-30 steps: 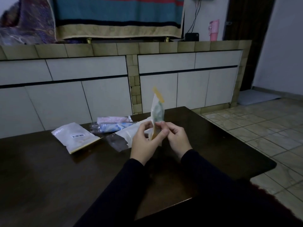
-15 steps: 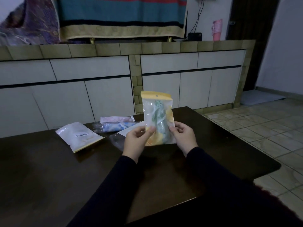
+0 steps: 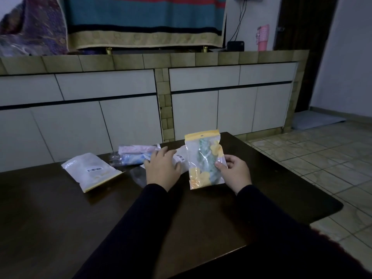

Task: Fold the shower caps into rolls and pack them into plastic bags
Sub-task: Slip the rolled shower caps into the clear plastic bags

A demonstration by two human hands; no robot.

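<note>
A long white cabinet (image 3: 201, 101) with a tiled top is standing at the back of a dim room, and in front of it a big dark table (image 3: 60, 208) is filling most of the view. On the table, off to the left, a white bag (image 3: 90, 171) with a barcode is lying flat. Behind the hands, a pink and blue pile (image 3: 133, 155) of caps or bags is waiting; I cannot tell which. The right hand (image 3: 234, 173) is holding the yellow bag (image 3: 205, 160) up above the table, thumb on the front and fingers behind. A green rolled cap (image 3: 205, 158) is sitting inside it, and the top looks closed. A moment ago both hands were holding this bag. Now the left hand (image 3: 162, 168) is letting go and reaching toward the pile, fingers spread and holding nothing. That likely means this bag is done, and the person is going for the next thing to pack. The full bag probably needs putting down first.
</note>
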